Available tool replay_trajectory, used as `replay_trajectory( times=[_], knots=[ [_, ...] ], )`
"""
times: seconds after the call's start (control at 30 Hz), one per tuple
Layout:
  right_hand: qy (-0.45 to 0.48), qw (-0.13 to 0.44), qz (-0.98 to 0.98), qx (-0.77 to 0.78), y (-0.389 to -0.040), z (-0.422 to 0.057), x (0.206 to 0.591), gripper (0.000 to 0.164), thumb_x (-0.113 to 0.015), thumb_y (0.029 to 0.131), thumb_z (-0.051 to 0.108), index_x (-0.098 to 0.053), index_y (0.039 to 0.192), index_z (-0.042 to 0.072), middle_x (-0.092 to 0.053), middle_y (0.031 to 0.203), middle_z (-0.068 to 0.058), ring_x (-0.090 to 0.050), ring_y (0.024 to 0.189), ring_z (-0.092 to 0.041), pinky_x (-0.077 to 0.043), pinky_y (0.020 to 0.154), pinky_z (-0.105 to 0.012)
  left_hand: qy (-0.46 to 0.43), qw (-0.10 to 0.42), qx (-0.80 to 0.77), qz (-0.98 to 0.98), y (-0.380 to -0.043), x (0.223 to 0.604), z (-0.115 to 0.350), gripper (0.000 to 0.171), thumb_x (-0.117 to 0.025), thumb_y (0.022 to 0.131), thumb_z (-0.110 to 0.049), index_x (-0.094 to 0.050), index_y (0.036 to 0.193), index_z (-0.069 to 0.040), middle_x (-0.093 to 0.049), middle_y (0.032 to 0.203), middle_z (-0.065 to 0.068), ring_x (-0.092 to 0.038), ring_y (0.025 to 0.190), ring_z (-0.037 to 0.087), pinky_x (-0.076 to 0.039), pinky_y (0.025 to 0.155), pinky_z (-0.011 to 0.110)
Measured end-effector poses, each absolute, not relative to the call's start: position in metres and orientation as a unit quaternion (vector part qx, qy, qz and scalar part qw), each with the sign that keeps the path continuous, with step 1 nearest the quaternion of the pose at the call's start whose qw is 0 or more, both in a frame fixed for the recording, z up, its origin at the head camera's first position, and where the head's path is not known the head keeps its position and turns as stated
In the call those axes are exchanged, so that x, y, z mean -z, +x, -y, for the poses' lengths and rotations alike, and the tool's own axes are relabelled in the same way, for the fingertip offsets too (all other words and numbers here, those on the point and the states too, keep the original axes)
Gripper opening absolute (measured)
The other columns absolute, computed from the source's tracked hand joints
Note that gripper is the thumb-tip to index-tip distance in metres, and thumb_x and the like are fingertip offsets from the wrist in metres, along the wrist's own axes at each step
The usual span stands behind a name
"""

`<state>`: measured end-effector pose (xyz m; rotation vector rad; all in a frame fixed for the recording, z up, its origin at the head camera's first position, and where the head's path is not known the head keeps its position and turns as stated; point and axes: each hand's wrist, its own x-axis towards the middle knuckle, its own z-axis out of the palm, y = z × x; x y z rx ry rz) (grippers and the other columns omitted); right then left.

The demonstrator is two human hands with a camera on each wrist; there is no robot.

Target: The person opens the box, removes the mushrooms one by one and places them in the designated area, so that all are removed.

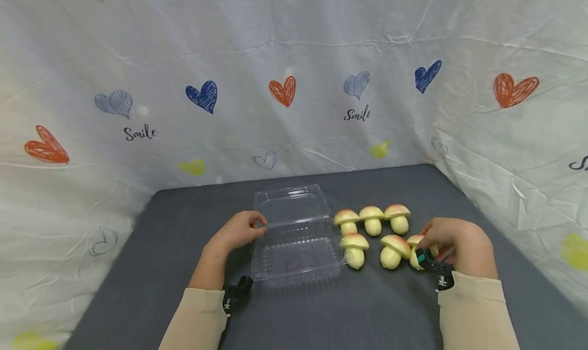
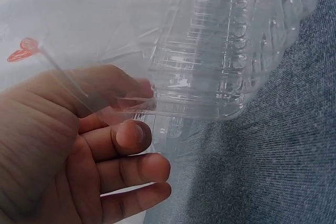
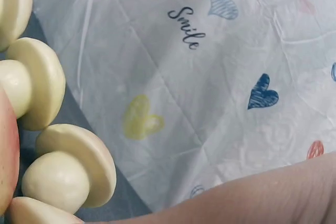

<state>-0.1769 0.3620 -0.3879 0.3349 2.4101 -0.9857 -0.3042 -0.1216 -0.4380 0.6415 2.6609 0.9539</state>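
Observation:
A clear plastic clamshell container (image 1: 298, 276) lies on the dark table with its lid (image 1: 294, 204) laid back. At its left edge my left hand (image 1: 241, 230) pinches the clear rim between thumb and index finger; the left wrist view shows the thumb through the plastic, the other fingers bent below. My right hand (image 1: 452, 238) grips a toy mushroom (image 1: 415, 253) with a yellow stem and reddish cap, at the right end of the front row. The hand covers part of it. In the right wrist view only the side of that hand (image 3: 252, 198) appears.
Several more toy mushrooms stand right of the container, such as a back-row mushroom (image 1: 371, 220) and a front-row mushroom (image 1: 394, 252). One mushroom (image 1: 354, 250) sits close against the container's right side. A white curtain (image 1: 312, 130) with printed hearts borders the table (image 1: 367, 309).

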Motion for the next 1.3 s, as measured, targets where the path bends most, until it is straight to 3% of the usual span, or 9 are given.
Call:
replay_trajectory(
  times=[0.2,0.33,0.57,0.7,0.8,0.93,1.03,1.1,1.3],
  knots=[
    [0.110,0.249,-0.890,0.367,-0.182,-0.357,0.387,0.071,-0.079,0.089,0.021,-0.045,0.140,-0.014,-0.060,0.119,-0.027,-0.067,0.099,-0.036,-0.057,0.078,-0.049,0.219,0.123,-0.328,-0.911,-0.304,0.437,0.121,0.023,-0.068,0.100,-0.016,-0.069,0.120,-0.005,-0.058,0.074,0.005,-0.053,0.060,0.019,-0.044,0.058,0.036],
    [0.098,0.242,-0.888,0.378,-0.186,-0.356,0.386,0.063,-0.078,0.088,0.014,-0.048,0.135,-0.015,-0.061,0.115,-0.023,-0.065,0.102,-0.036,-0.056,0.085,-0.050,0.219,0.124,-0.328,-0.911,-0.303,0.435,0.120,0.025,-0.068,0.101,-0.016,-0.068,0.121,-0.003,-0.058,0.075,0.006,-0.053,0.061,0.019,-0.044,0.058,0.036],
    [0.087,0.231,-0.891,0.382,-0.193,-0.351,0.387,0.062,-0.080,0.085,0.008,-0.048,0.132,-0.016,-0.058,0.113,-0.019,-0.059,0.091,-0.024,-0.053,0.079,-0.040,0.215,0.120,-0.326,-0.913,-0.302,0.435,0.123,0.025,-0.068,0.100,-0.016,-0.068,0.122,-0.003,-0.057,0.074,0.006,-0.052,0.060,0.019,-0.044,0.057,0.035],
    [0.091,0.233,-0.889,0.384,-0.194,-0.348,0.385,0.070,-0.082,0.084,0.010,-0.044,0.137,-0.016,-0.056,0.116,-0.021,-0.059,0.090,-0.024,-0.053,0.079,-0.040,0.213,0.120,-0.328,-0.913,-0.301,0.436,0.125,0.024,-0.068,0.101,-0.016,-0.068,0.122,-0.004,-0.056,0.072,0.006,-0.050,0.058,0.018,-0.042,0.057,0.035],
    [0.093,0.237,-0.889,0.381,-0.191,-0.347,0.383,0.074,-0.082,0.085,0.014,-0.041,0.141,-0.013,-0.059,0.106,-0.016,-0.059,0.087,-0.024,-0.052,0.077,-0.040,0.215,0.121,-0.330,-0.911,-0.300,0.437,0.127,0.024,-0.068,0.101,-0.016,-0.068,0.122,-0.004,-0.056,0.071,0.006,-0.050,0.058,0.018,-0.042,0.057,0.035],
    [0.086,0.230,-0.904,0.349,-0.185,-0.348,0.373,0.083,-0.080,0.090,0.029,-0.036,0.148,-0.012,-0.059,0.115,-0.025,-0.061,0.099,-0.037,-0.054,0.081,-0.046,0.214,0.132,-0.331,-0.909,-0.298,0.438,0.127,0.023,-0.068,0.101,-0.014,-0.067,0.123,-0.006,-0.056,0.073,0.006,-0.052,0.060,0.020,-0.043,0.059,0.036],
    [0.058,0.181,-0.933,0.305,-0.182,-0.345,0.364,0.087,-0.073,0.094,0.045,-0.037,0.149,-0.012,-0.048,0.139,-0.036,-0.054,0.118,-0.052,-0.052,0.085,-0.055,0.213,0.151,-0.327,-0.908,-0.298,0.434,0.127,0.024,-0.068,0.101,-0.014,-0.066,0.123,-0.007,-0.060,0.079,0.006,-0.056,0.065,0.022,-0.045,0.062,0.038],
    [0.032,0.122,-0.950,0.285,-0.181,-0.337,0.361,0.083,-0.069,0.097,0.049,-0.041,0.149,-0.010,-0.047,0.141,-0.037,-0.052,0.122,-0.054,-0.050,0.086,-0.058,0.213,0.166,-0.325,-0.906,-0.297,0.430,0.129,0.026,-0.068,0.101,-0.015,-0.065,0.125,-0.008,-0.064,0.087,0.005,-0.060,0.070,0.022,-0.049,0.067,0.040],
    [-0.034,-0.091,-0.955,0.282,-0.196,-0.289,0.366,0.054,-0.061,0.105,0.036,-0.052,0.146,0.003,-0.056,0.139,-0.023,-0.054,0.126,-0.044,-0.044,0.098,-0.061,0.201,0.172,-0.322,-0.909,-0.291,0.414,0.139,0.045,-0.065,0.103,-0.026,-0.057,0.144,-0.009,-0.066,0.107,0.007,-0.066,0.084,0.026,-0.053,0.078,0.047]
  ],
)
